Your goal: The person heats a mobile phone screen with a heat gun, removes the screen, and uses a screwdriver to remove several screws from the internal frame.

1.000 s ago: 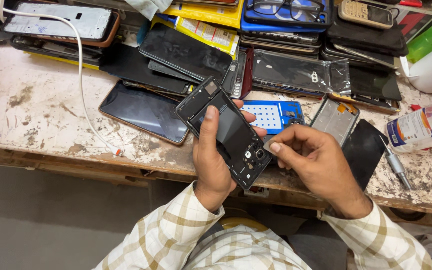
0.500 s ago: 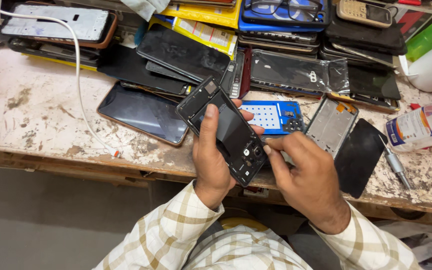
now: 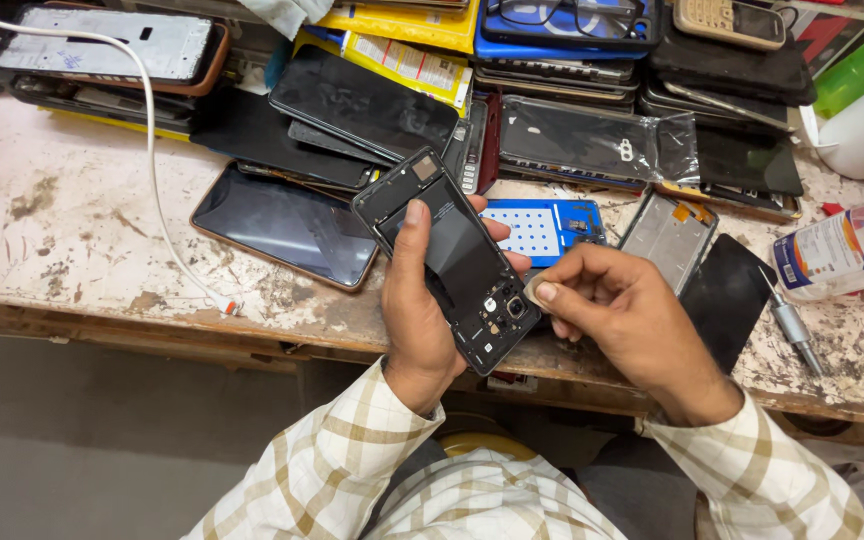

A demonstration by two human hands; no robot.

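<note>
Scuffed, stained white surface (image 3: 82, 250): left hand (image 3: 417, 310) wrapped around glossy black opened phone frame (image 3: 452, 255); right hand (image 3: 612, 310) pinches small round pale piece (image 3: 533, 291) beside frame's lower corner.

right hand (image 3: 624, 318) drawn slightly back from the opened phone (image 3: 449, 256), fingertips now pinching a small pale piece (image 3: 534, 291) just beside its lower corner, left hand (image 3: 420, 300) thumb higher along the phone's middle

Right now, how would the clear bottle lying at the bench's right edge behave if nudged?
The bottle lies on its side on the bench, so it would probably roll. It looks like clear plastic and nearly empty, so likely light. A screwdriver beside it might stop it.
</note>
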